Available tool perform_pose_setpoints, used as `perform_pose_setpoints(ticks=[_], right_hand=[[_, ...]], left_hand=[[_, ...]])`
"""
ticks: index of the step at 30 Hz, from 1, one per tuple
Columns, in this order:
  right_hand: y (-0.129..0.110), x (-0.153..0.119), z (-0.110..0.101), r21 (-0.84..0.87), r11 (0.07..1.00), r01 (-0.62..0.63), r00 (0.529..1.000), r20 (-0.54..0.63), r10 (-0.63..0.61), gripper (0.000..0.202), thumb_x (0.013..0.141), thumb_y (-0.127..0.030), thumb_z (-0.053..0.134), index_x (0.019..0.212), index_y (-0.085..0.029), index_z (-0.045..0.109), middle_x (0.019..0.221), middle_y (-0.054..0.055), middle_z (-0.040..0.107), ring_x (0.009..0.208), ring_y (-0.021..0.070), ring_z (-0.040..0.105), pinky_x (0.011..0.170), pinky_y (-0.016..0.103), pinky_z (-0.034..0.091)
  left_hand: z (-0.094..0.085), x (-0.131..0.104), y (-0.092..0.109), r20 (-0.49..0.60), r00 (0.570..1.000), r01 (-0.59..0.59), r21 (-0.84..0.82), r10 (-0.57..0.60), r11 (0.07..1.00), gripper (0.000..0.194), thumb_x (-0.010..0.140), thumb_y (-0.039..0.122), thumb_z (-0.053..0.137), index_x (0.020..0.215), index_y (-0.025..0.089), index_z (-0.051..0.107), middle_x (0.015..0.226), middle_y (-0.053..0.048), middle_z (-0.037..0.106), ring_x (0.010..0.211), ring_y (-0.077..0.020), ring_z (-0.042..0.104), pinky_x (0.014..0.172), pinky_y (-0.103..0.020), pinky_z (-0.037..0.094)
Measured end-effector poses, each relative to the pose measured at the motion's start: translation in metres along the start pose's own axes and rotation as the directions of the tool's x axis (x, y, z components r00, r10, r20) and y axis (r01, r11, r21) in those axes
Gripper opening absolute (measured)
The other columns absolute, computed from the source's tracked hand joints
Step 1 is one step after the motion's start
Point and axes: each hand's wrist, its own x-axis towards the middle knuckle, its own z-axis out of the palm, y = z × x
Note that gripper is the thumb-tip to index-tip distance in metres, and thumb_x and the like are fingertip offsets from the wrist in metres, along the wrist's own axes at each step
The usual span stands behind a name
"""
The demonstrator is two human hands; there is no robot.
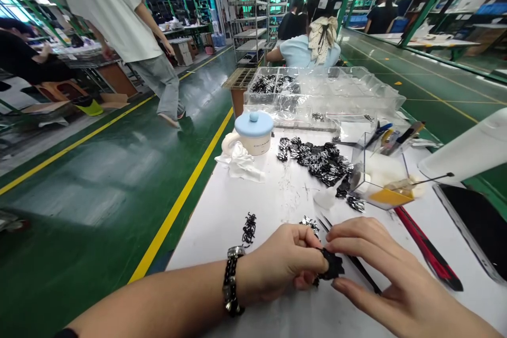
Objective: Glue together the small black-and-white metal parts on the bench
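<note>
My left hand (283,259) pinches a small black plastic part (331,265) between thumb and fingers. My right hand (380,269) is beside it, thumb and fingers apart around the part's right side; the fingertips are at its edges. Beneath the right fingers runs a pair of black tweezers (362,273), its tips pointing away from me. Small shiny metal pieces (309,224) lie just beyond my hands. A little heap of black hook-like pieces (249,228) sits left of them. Farther back spreads a large pile of black and silver parts (322,161).
A lidded mug (254,137) and crumpled tissue (241,163) stand at the left edge. On the right are a clear pen holder (382,177), a red-black cutter knife (430,251), a phone (475,227) and a white bottle (467,145). Clear bins (325,92) line the back. A person (114,16) walks at left.
</note>
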Motion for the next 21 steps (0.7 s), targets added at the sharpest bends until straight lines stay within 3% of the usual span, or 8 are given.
perform_pose_setpoints(ticks=[8,21], right_hand=[[-0.0040,0.0009,0.0003,-0.011,1.000,-0.027,1.000,0.013,0.027,0.033,0.086,-0.022,0.060,0.115,-0.022,0.045,0.107,0.006,0.055,0.101,0.0181,0.050,0.082,0.031,0.049],[0.0021,0.0008,0.0041,0.073,0.997,0.035,0.998,-0.063,-0.030,0.032,0.085,-0.018,0.061,0.114,-0.020,0.048,0.102,0.006,0.056,0.095,0.0189,0.049,0.078,0.035,0.043]], left_hand=[[-0.0015,0.0014,-0.0026,-0.006,1.000,-0.023,-0.005,0.023,1.000,0.021,0.050,0.012,0.062,0.066,0.017,0.050,0.044,0.008,0.048,0.034,-0.0036,0.038,0.032,-0.015,0.022],[-0.0028,0.0042,-0.0053,0.014,0.998,-0.066,-0.017,0.067,0.998,0.020,0.052,0.011,0.061,0.068,0.018,0.050,0.042,0.009,0.047,0.030,-0.0029,0.035,0.030,-0.014,0.021]])
